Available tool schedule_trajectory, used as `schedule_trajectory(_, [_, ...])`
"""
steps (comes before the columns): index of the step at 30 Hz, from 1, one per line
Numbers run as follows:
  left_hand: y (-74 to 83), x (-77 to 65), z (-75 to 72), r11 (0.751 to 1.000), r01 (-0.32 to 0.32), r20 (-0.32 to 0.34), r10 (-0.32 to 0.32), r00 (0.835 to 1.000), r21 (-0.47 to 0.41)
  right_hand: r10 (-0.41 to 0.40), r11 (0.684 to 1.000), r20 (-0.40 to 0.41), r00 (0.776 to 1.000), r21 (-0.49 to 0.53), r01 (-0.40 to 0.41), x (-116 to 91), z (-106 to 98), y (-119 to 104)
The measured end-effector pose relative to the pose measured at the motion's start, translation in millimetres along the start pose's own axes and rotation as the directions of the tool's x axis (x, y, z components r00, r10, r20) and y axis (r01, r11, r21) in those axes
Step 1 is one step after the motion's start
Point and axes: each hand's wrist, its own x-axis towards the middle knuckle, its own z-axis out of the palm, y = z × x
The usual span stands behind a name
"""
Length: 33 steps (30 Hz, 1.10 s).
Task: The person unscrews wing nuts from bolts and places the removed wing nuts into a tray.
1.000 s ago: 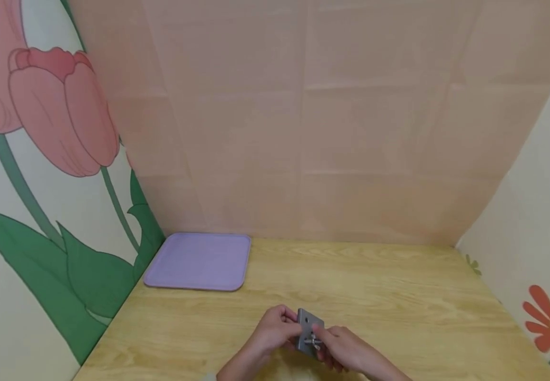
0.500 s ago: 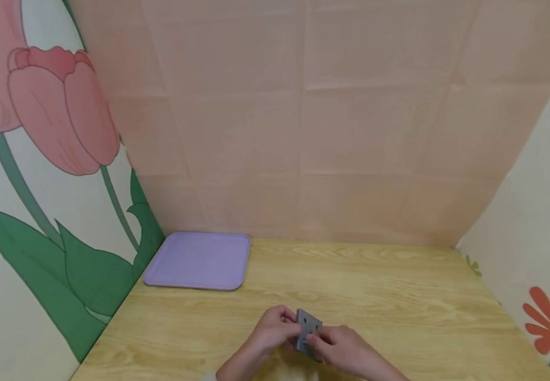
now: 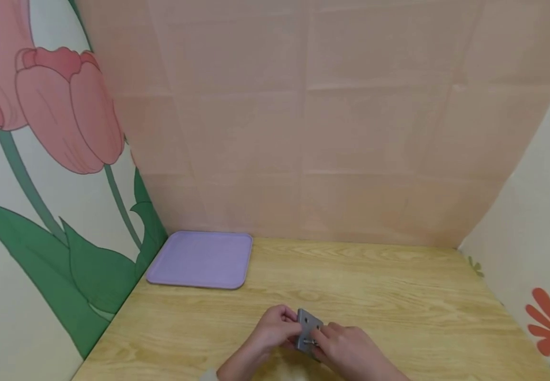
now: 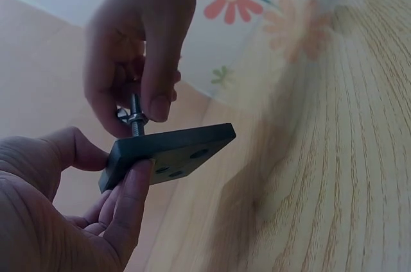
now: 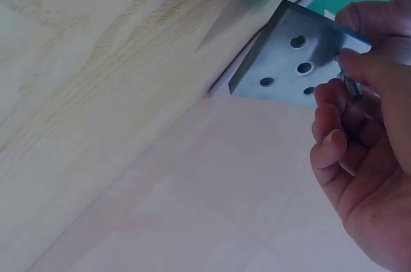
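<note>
Currently left hand's [image 3: 270, 329] fingers pinch the metal plate [image 3: 305, 330] at its 9 o'clock edge, above the worktop [image 3: 389, 296]. Right hand's [image 3: 350, 347] fingers, from 4 o'clock, curl round the bolt [image 4: 137, 129] jutting from it. Purple tray [image 3: 200, 259]: plate's 10 o'clock.

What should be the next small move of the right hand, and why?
I would guess the right hand should turn the nut a little along the bolt toward the plate. The left wrist view shows some bare bolt between nut and plate, and the left hand holds the plate.
</note>
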Motion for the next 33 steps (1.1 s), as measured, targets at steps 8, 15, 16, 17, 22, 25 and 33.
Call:
schedule_trajectory(8, [0.6, -2.0, 1.9, 1.0, -0.016, -0.01, 0.016, 1.0, -0.011, 0.283, 0.874, 0.161, 0.945, 0.362, -0.324, 0.8, -6.5, -0.5])
schedule_trajectory(15, [3.6, -4.4, 1.9, 1.0, 0.003, -0.014, -0.004, 1.0, -0.022, 0.417, 0.324, 0.614, 0.67, 0.588, -0.741, 3.9, -6.8, 4.7])
schedule_trajectory(16, [4.3, -4.2, 1.7, 1.0, 0.005, -0.013, -0.005, 1.0, -0.016, 0.404, 0.263, 0.643, 0.651, 0.599, -0.756, 4.0, -6.1, 5.0])
schedule_trajectory(17, [4.9, -4.3, 1.8, 1.0, 0.002, -0.014, -0.003, 1.0, -0.015, 0.394, 0.214, 0.661, 0.638, 0.609, -0.763, 4.3, -5.4, 4.9])
schedule_trajectory(22, [6.0, -3.7, 0.9, 0.999, -0.025, -0.015, 0.025, 1.0, -0.025, 0.392, 0.125, 0.675, 0.625, 0.634, -0.763, 8.4, -4.6, 0.9])
schedule_trajectory(25, [5.8, -4.4, -0.4, 0.999, -0.037, -0.019, 0.037, 0.999, -0.034, 0.396, 0.12, 0.676, 0.622, 0.633, -0.764, 9.5, -4.3, -1.0])
schedule_trajectory(33, [3.3, -4.6, -0.1, 0.999, -0.031, -0.005, 0.03, 1.0, -0.034, 0.396, 0.233, 0.633, 0.665, 0.631, -0.74, 5.6, 0.2, -0.4])
